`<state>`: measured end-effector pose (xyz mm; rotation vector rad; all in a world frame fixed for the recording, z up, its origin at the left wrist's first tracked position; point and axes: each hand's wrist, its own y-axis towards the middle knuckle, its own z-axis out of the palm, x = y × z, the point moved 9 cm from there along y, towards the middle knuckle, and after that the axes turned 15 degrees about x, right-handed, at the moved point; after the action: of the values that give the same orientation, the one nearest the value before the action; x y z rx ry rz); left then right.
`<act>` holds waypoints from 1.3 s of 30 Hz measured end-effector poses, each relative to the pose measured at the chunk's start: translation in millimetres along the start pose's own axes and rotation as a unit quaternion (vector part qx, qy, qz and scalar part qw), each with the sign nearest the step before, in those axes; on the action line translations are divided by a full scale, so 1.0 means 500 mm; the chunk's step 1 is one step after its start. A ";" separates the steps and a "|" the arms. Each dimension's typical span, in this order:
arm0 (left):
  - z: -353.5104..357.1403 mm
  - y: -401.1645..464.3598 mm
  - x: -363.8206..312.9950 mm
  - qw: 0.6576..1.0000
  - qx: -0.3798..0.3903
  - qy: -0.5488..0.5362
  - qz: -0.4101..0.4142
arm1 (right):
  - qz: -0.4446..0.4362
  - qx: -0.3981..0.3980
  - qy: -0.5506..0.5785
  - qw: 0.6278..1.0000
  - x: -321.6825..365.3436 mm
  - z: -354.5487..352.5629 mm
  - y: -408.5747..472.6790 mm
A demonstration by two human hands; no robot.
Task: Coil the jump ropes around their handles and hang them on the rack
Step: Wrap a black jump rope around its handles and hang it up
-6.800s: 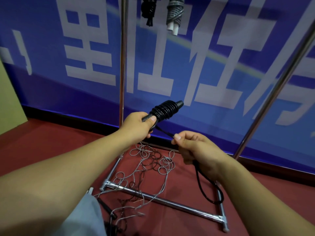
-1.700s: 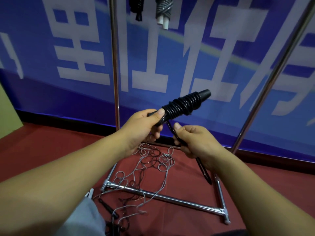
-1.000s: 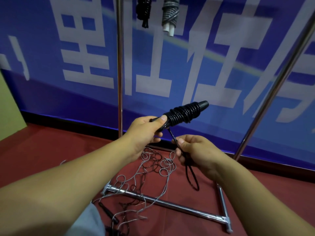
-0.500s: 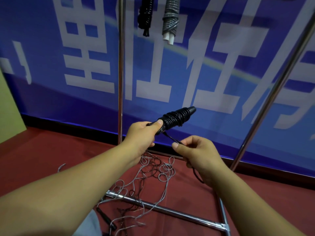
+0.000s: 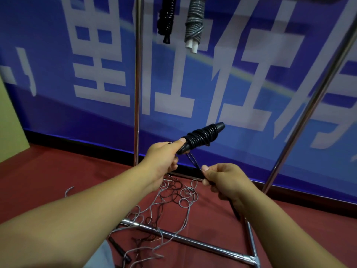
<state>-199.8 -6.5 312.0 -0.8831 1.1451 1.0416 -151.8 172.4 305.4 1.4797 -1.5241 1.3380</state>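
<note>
My left hand [image 5: 161, 158] grips the near end of the black jump rope handles [image 5: 202, 137], which point up and to the right with black rope coiled tightly round them. A short doubled length of that rope [image 5: 194, 163] runs down from the coil to my right hand [image 5: 224, 180], which pinches it between thumb and fingers; a bit more rope hangs below the wrist. The chrome rack [image 5: 137, 93] stands behind. On it hang a coiled black rope [image 5: 166, 20] and a coiled grey rope with white handles [image 5: 194, 26].
Loose grey and dark ropes [image 5: 170, 198] lie tangled on the red floor over the rack's base bar [image 5: 193, 242]. A black handle [image 5: 119, 250] lies by my knee. The rack's right pole [image 5: 309, 105] slants up before the blue banner wall.
More of the black rope has gone onto the coil, so the loose loop below my right hand has shrunk. My right hand now pinches the rope close under the handles.
</note>
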 end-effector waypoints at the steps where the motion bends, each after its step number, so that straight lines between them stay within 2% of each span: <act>1: 0.001 -0.001 -0.001 1.000 0.001 -0.012 -0.001 | -0.005 -0.001 -0.032 0.999 0.006 -0.001 -0.003; 7: -0.009 -0.001 -0.005 1.000 -0.004 -0.005 -0.004 | -0.086 0.030 -0.148 0.985 0.063 0.032 -0.030; 11: -0.019 0.006 0.000 0.998 0.012 0.058 -0.015 | -0.091 0.024 -0.208 0.974 0.075 0.042 -0.033; 14: -0.027 0.008 -0.007 0.989 0.018 0.149 -0.019 | -0.080 0.019 -0.213 0.974 0.073 0.038 -0.038; 17: -0.029 0.007 -0.027 0.947 0.028 0.321 -0.007 | -0.058 0.030 -0.184 0.981 0.061 0.038 -0.038; 19: -0.020 0.005 -0.037 0.911 0.045 0.410 0.017 | -0.037 0.051 -0.122 0.991 0.046 0.046 -0.036; 22: -0.008 0.003 -0.049 0.865 0.045 0.498 0.049 | -0.001 0.083 -0.015 0.996 0.023 0.062 -0.034; 25: 0.000 0.000 -0.062 0.836 0.026 0.543 0.066 | 0.017 0.112 0.086 0.990 0.014 0.076 -0.034; 28: 0.007 -0.001 -0.065 0.823 0.015 0.564 0.069 | 0.026 0.149 0.132 0.980 0.016 0.095 -0.040; 31: 0.009 0.003 -0.059 0.814 0.015 0.577 0.062 | 0.028 0.188 0.114 0.975 0.020 0.109 -0.046; 39: 0.011 0.012 -0.050 0.820 0.015 0.569 0.061 | 0.076 0.213 0.071 0.971 0.014 0.098 -0.060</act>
<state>-206.4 -4.3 337.2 -1.4893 2.2187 0.5121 -113.6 128.6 304.3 1.4961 -1.3347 1.9136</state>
